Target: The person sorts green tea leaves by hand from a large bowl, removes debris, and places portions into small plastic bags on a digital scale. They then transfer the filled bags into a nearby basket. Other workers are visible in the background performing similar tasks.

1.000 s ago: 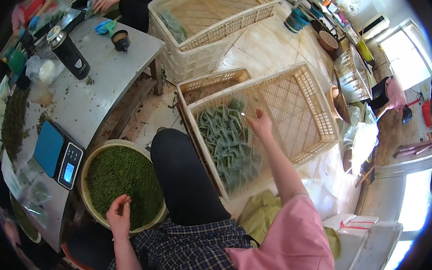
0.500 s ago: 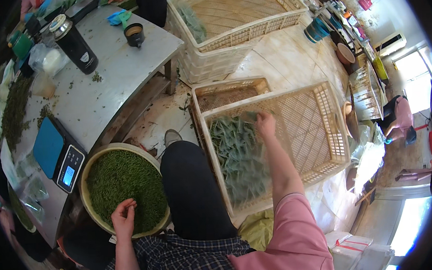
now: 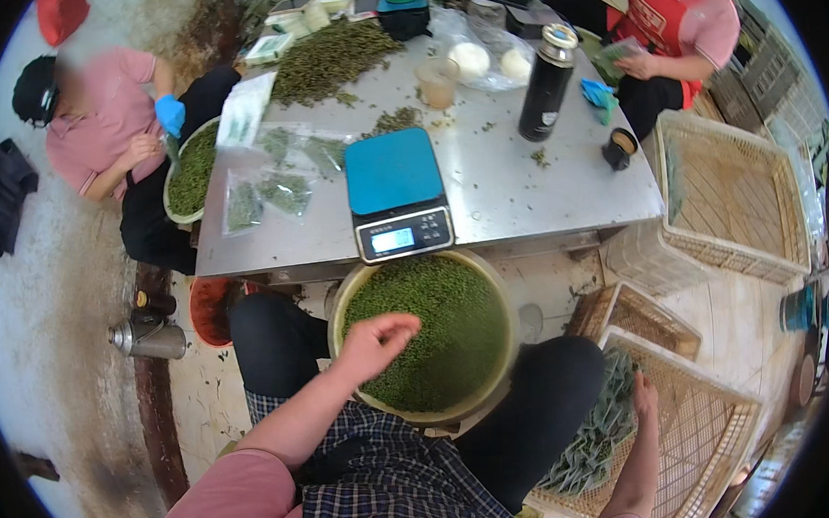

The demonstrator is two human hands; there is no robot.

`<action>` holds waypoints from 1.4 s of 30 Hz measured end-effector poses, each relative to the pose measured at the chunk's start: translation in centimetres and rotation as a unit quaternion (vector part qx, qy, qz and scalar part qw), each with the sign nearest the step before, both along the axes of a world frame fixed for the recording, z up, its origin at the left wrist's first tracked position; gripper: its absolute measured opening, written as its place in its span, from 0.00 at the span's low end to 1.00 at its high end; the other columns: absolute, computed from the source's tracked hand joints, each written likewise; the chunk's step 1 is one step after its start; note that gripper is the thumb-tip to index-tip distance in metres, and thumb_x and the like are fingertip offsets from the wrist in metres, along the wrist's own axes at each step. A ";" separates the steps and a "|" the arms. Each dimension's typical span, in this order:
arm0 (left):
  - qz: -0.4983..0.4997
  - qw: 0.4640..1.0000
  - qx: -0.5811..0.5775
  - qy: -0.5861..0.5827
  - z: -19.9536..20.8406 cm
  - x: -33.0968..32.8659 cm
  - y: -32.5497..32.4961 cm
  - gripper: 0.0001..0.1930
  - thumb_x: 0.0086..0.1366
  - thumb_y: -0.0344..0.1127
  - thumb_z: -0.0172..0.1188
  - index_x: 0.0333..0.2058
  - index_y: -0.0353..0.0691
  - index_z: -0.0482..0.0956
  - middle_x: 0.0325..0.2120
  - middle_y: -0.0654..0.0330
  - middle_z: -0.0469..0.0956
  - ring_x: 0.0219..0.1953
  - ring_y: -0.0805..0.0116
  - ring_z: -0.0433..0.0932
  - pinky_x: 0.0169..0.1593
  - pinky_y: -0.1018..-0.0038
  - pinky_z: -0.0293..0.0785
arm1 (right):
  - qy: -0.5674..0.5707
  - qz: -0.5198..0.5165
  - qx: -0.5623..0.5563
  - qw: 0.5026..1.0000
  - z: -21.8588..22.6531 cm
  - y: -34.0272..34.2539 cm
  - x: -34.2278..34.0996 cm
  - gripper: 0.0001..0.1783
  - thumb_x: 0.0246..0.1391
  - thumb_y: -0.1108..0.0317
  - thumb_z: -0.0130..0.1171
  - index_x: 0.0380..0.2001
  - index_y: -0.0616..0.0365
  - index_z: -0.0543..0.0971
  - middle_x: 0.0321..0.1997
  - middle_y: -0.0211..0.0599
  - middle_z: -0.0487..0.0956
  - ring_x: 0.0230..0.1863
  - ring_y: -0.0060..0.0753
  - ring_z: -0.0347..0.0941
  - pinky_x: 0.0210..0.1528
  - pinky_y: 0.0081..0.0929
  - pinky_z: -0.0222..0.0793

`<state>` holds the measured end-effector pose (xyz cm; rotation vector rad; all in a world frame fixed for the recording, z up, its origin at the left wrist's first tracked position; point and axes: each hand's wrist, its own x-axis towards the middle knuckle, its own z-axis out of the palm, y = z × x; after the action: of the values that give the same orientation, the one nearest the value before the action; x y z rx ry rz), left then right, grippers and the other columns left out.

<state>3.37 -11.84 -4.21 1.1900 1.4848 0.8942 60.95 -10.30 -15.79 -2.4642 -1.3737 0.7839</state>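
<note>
My left hand [image 3: 380,345] hovers over a round pale tub [image 3: 505,344] filled with small green granules [image 3: 427,306]. Its fingers are curled together, and whatever they may hold cannot be made out. Over at the right, my right hand [image 3: 644,399] reaches into a cream plastic crate [image 3: 726,387], beside a row of clear packets of green material [image 3: 591,429]. It is seen edge-on with the fingers stretched out and nothing visible in them. Beyond the tub, at the table's near edge, rests a digital scale [image 3: 394,179] with a blue top and a lit display.
Packets [image 3: 282,186], a dark green heap [image 3: 331,60], a black flask [image 3: 548,85] and a cup [image 3: 619,149] occupy the metal table [image 3: 496,197]. Co-workers sit left [image 3: 102,117] and far right [image 3: 676,34]. Stacked crates [image 3: 734,201] stand right; a metal thermos [image 3: 149,337] is left.
My view has swung left, from the crate toward the table and tub. My right hand has moved from the packets' far end toward their side, and its fingers have straightened. My left hand stays over the tub.
</note>
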 end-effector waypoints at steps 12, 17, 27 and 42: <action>0.549 0.632 0.209 0.505 -4.2 -31.7 13.9 0.21 0.60 0.33 0.58 0.52 0.34 0.68 0.40 0.55 0.76 0.40 0.70 0.76 0.42 0.75 0.73 | 0.233 -0.010 0.364 0.902 8.1 4.2 -14.7 0.10 0.57 0.73 0.55 0.40 0.68 0.79 0.44 0.40 0.79 0.42 0.24 0.74 0.46 0.21 0.69; 0.481 0.813 0.000 0.328 -3.3 -39.0 14.2 0.15 0.58 0.32 0.60 0.43 0.32 0.77 0.32 0.56 0.80 0.33 0.72 0.77 0.40 0.77 0.72 | 0.294 0.068 0.384 0.873 14.6 4.5 -21.8 0.08 0.57 0.76 0.55 0.38 0.66 0.79 0.41 0.37 0.80 0.42 0.24 0.74 0.47 0.20 0.68; 0.265 0.959 0.090 0.030 11.1 -21.4 9.1 0.05 0.62 0.31 0.57 0.35 0.38 0.76 0.34 0.62 0.79 0.34 0.76 0.76 0.34 0.80 0.74 | 0.275 0.186 0.304 0.893 17.8 2.2 -31.3 0.06 0.51 0.76 0.59 0.34 0.64 0.81 0.35 0.38 0.82 0.36 0.25 0.76 0.41 0.21 0.71; 0.103 0.925 0.364 0.023 1.4 -4.4 14.9 0.05 0.62 0.21 0.51 0.36 0.35 0.70 0.48 0.50 0.75 0.59 0.56 0.67 0.57 0.68 0.70 | -0.101 0.441 -0.079 0.888 3.0 -3.0 -42.0 0.11 0.49 0.65 0.55 0.30 0.59 0.82 0.31 0.49 0.80 0.33 0.50 0.79 0.36 0.40 0.75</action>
<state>-1.03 3.11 -2.77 1.5982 1.3619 1.6665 18.96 -13.27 -12.81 -1.9750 -2.6638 0.8134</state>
